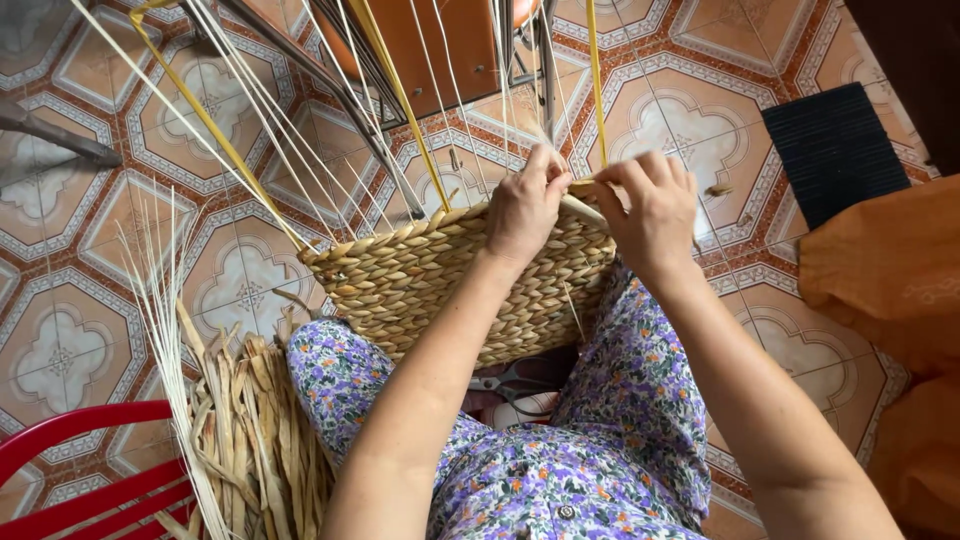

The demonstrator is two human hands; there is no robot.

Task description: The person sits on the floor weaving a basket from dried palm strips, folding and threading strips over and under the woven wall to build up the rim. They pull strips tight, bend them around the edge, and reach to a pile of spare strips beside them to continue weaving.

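woven straw basket (440,280) rests on the person's lap, its rim tilted away from the camera. left hand (524,205) sits on the rim, fingers pinched shut on a pale strand (583,207). right hand (652,210) is just beside it, fingers curled closed on the same strand at the rim. yellow and white stakes (250,130) rise from the basket's far edge. scissors (510,382) lie below the basket, between the knees. a bundle of dried leaves (255,440) lies on the tiled floor (90,300), left of the knee, beside a red chair (80,470).
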